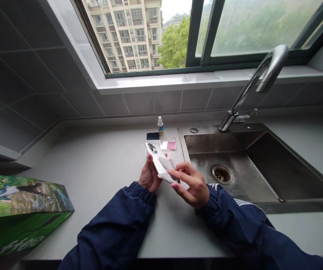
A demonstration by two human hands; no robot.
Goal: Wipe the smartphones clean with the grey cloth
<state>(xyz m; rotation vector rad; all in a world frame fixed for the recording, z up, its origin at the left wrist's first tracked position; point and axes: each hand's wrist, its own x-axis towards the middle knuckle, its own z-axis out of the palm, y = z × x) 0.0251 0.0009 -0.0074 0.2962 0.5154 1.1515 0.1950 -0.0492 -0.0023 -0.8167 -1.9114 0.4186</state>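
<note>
Tilted over the counter, a white smartphone (156,157) lies back side up in my left hand (149,176), whose fingers wrap around its left edge and underside. Its oval camera bump points away from me. My right hand (194,186) is at the phone's near end, thumb and fingers closed on a thin white wipe (165,175) that lies across the back. The wipe covers part of the phone. Just beyond are a flat dark-topped item (153,136), partly hidden by the phone, a clear case (164,143) with a pink piece in it, and a small white-capped bottle (160,127).
To the right, a steel sink (186,150) is set into the pale counter (102,168), with a tall curved faucet (251,84) at its back edge. A green printed coffee bag (32,225) stands at the left front. Behind runs a tiled wall below a window.
</note>
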